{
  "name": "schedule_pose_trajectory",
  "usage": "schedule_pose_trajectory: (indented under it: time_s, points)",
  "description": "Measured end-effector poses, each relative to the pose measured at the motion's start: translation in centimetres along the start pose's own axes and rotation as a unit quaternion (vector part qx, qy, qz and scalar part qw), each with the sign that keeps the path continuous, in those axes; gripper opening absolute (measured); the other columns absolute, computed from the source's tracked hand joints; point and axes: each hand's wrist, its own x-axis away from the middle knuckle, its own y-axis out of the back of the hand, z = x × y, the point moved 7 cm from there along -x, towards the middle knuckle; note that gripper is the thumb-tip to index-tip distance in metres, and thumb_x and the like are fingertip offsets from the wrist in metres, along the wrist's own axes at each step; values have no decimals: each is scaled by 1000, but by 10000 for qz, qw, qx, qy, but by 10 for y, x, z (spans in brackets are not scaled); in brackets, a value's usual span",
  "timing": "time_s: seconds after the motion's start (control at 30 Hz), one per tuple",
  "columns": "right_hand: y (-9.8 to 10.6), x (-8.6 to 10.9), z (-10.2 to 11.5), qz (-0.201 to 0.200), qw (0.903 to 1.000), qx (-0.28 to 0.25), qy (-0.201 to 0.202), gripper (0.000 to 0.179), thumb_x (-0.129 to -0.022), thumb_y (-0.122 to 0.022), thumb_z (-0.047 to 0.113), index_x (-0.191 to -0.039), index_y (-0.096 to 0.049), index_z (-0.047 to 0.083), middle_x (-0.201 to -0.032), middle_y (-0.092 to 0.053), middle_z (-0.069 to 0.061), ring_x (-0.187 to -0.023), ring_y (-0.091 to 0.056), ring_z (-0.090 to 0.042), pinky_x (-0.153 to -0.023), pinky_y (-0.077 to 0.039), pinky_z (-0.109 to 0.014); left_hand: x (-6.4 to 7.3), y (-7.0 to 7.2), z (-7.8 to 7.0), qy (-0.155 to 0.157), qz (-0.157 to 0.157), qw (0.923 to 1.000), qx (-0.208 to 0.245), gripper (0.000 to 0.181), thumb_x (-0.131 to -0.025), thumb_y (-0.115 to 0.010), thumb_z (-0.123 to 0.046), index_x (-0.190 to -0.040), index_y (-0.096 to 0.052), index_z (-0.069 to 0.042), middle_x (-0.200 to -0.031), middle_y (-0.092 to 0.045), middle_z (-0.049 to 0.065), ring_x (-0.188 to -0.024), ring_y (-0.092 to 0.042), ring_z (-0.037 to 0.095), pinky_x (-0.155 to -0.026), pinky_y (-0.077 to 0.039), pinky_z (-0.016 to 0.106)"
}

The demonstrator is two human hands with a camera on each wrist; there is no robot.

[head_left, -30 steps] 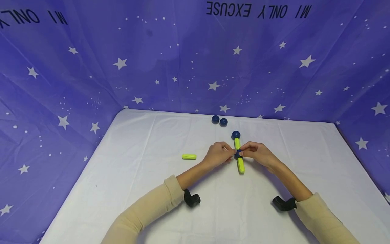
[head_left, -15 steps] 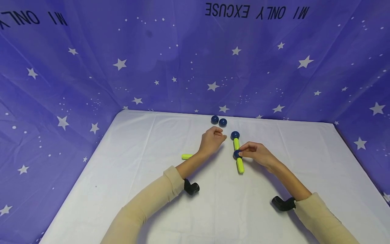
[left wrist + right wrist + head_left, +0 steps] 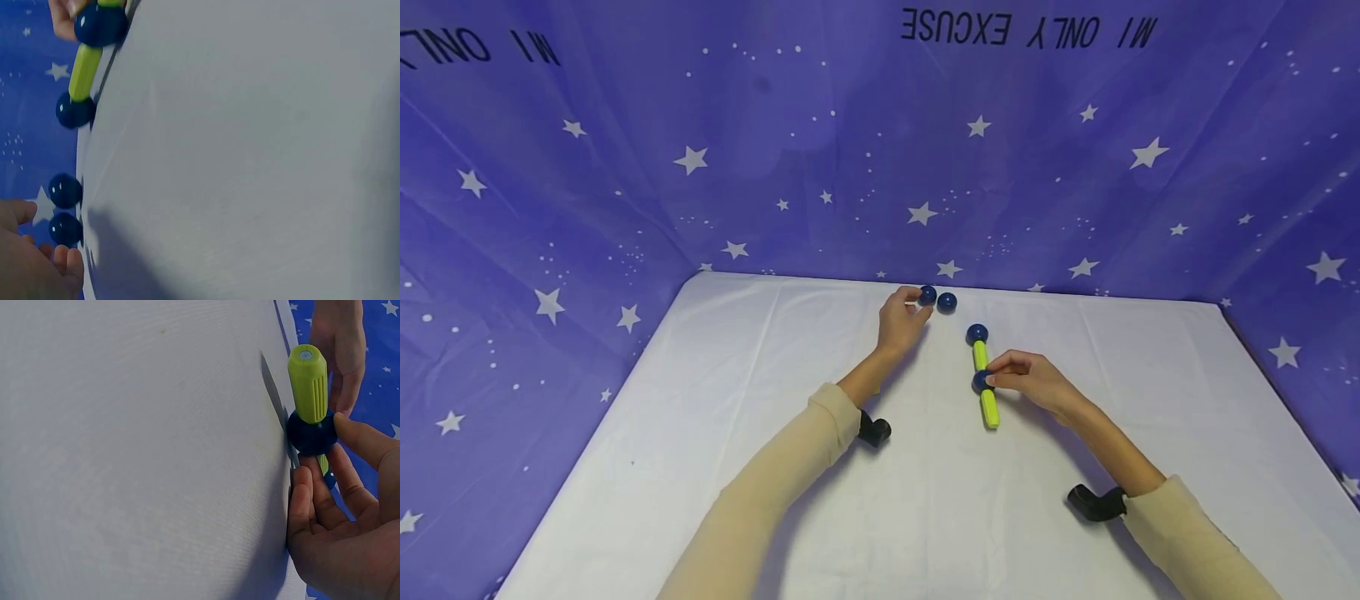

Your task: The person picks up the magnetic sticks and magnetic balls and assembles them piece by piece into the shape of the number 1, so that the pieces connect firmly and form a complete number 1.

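My right hand (image 3: 1033,382) pinches the middle blue ball (image 3: 312,432) of a straight chain between thumb and fingers. From that ball one yellow-green stick (image 3: 980,356) runs away to another blue ball (image 3: 977,334). A second yellow-green stick (image 3: 308,384) points toward me, a small metal disc in its bare end. At the table's back my left hand (image 3: 901,323) reaches two loose blue balls lying side by side. Its thumb and fingers are spread around the left one (image 3: 928,295), with the right one (image 3: 947,302) just beyond.
A white cloth (image 3: 820,517) covers the table, with a purple star-printed curtain (image 3: 850,167) behind it. Another yellow-green stick (image 3: 877,390) is almost wholly hidden by the left forearm. Black wrist mounts (image 3: 1097,503) stick out below both forearms.
My left hand has let go of the chain's middle ball and moved back and left to the loose balls. The right hand keeps its grip in the same place.
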Motion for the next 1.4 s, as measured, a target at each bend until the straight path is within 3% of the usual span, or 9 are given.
schedule_pose_trajectory:
  time_s: [0.27,0.6,0.93,1.3,1.4]
  points:
    - [0,0,-7,-41,9999,69,-92,33,-89,-76,23,-114,-68,3,-104,-71,-6,-101,-57,-24,-84,-40,-37,-16,-5,4,-174,93,9986,-493,39,-89,-74,-8,-124,-61,2,-120,-63,18,-102,-66,29,-92,-50,36]
    - [-1,-1,-9,-7,10000,39,-19,32,-89,-77,23,-113,-69,4,-104,-71,-5,-100,-56,-24,-82,-40,-37,-22,-10,4,-70,320,9942,-1024,46,-92,-72,-13,-132,-55,1,-124,-59,20,-104,-60,30,-92,-47,38]
    - [0,2,-2,18,10000,68,11,33,-91,-75,20,-115,-67,0,-100,-69,-6,-97,-57,-25,-81,-40,-38,-29,-10,11,187,383,9936,-1042,51,-91,-73,-15,-136,-53,0,-124,-62,19,-108,-64,30,-96,-47,38]
    - [2,-2,-4,-34,10000,72,27,34,-91,-75,22,-117,-67,2,-100,-69,-5,-98,-57,-25,-82,-41,-38,-32,-17,7,-212,448,9875,-1493,48,-92,-72,-14,-136,-57,-2,-113,-63,17,-103,-60,29,-92,-47,40]
    - [2,-2,-3,-21,9999,82,65,33,-91,-75,22,-116,-67,2,-100,-69,-5,-96,-57,-24,-83,-41,-38,-32,-19,8,-234,485,9839,-1705,48,-92,-72,-15,-136,-58,-4,-115,-64,16,-108,-59,30,-95,-46,40]
